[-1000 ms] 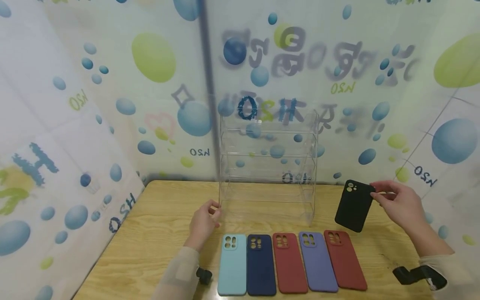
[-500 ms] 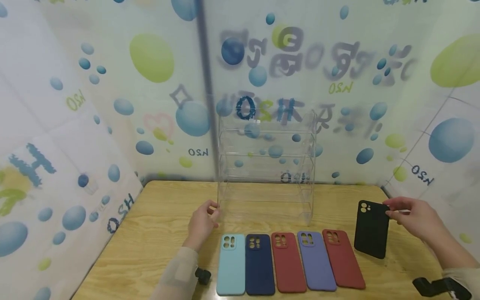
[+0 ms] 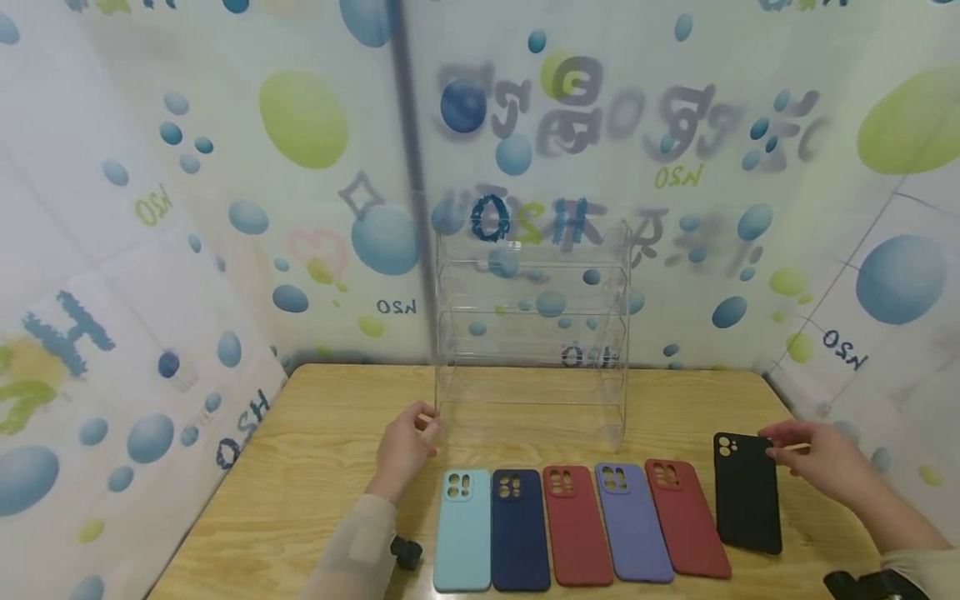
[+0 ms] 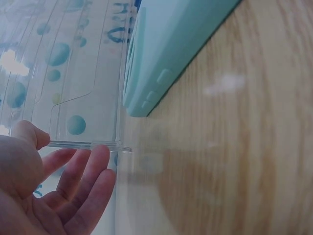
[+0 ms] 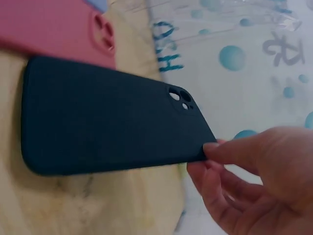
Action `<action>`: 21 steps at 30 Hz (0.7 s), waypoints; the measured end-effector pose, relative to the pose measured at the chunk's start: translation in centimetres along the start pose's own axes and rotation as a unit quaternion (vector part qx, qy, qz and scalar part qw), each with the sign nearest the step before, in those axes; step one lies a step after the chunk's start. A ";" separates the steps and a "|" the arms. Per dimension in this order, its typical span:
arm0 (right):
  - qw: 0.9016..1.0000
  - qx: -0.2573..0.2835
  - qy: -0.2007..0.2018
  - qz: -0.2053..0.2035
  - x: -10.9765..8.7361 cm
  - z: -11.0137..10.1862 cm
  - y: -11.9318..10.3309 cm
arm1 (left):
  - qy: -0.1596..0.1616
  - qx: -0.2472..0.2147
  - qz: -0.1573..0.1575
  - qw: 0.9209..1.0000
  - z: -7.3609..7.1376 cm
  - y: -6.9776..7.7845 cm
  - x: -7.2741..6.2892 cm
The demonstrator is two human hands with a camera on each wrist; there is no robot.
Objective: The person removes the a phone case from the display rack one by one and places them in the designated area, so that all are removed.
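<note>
While the right hand [image 3: 813, 460] pinches its top corner, the matte black silicone phone case [image 3: 746, 492] lies lengthwise away from the fingertips, camera holes farthest from the person, just beside a red case [image 3: 686, 517] on the wooden table [image 3: 300, 483]. The left hand [image 3: 405, 450] rests relaxed against the clear acrylic tiered rack [image 3: 532, 333].

At the left wrist, loose fingers [image 4: 83, 181] touch the rack's edge [image 4: 88, 144].

At the right wrist, thumb and fingers [image 5: 230, 152] grip the case's [image 5: 107, 117] corner by its holes.

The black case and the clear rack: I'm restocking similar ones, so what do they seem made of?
Black case: probably soft silicone or rubbery plastic; matte, finely grained surface without glare. Clear rack: likely acrylic, possibly another hard clear plastic; fully transparent shelves with glossy, bright edges.
</note>
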State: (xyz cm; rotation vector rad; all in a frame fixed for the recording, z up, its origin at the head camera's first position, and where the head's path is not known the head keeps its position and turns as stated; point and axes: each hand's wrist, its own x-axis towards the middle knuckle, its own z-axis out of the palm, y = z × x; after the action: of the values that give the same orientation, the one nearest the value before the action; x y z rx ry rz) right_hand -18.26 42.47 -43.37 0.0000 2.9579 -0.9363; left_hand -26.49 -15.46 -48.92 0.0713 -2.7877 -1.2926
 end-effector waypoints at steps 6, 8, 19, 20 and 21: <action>1.000 0.010 -0.022 0.005 0.0 1.6 1.5 | -0.002 0.002 -0.001 1.000 0.1 0.0 0.1; 0.999 0.012 -0.029 0.011 0.1 2.2 1.9 | -0.002 0.004 0.001 1.000 0.1 0.0 0.1; 1.000 0.002 -0.007 0.023 -0.2 4.6 3.1 | 0.000 0.009 0.002 1.000 0.1 -0.1 0.1; 1.000 0.004 -0.003 0.019 -0.2 4.8 3.1 | -0.001 0.009 0.003 1.000 0.1 -0.2 0.1; 1.000 0.007 -0.001 0.018 -0.2 5.0 3.0 | -0.001 0.010 0.001 1.000 0.1 -0.2 0.1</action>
State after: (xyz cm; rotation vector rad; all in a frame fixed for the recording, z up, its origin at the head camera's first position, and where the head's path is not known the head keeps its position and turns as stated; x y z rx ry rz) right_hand -17.81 42.08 -49.15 0.0522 2.9395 -0.9525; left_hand -26.61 -15.49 -49.15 0.0684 -2.8013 -1.2665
